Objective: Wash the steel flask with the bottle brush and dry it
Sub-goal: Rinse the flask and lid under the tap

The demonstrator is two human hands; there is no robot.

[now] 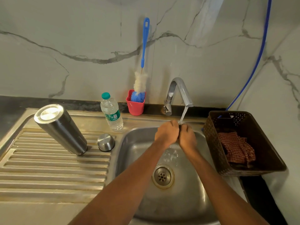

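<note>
**A:** Stainless steel sink (129, 153) first. Its chrome tap (178, 88) is pouring into the basin and both hands are under the stream. What worries you?

**B:** The tall steel flask (61, 129), standing mouth-down on the ribbed drainboard (48, 168). It's smooth metal on ridges. I'd guess a grab with dripping fingers could tip it or let it slip. If it falls, it could hit the small domed steel cap (106, 142) just beside its foot.

**A:** And the hands?

**B:** The left hand (167, 133) and right hand (187, 135) are pressed together, fingers bent against each other. I cannot tell whether anything sits between them.

**A:** Where's the flask from there?

**B:** Well off to the left of the left hand, outside the basin and untouched. The long blue-handled bottle brush (140, 81) stands in a red cup (135, 106) at the wall, behind the gap between flask and hands.
</note>
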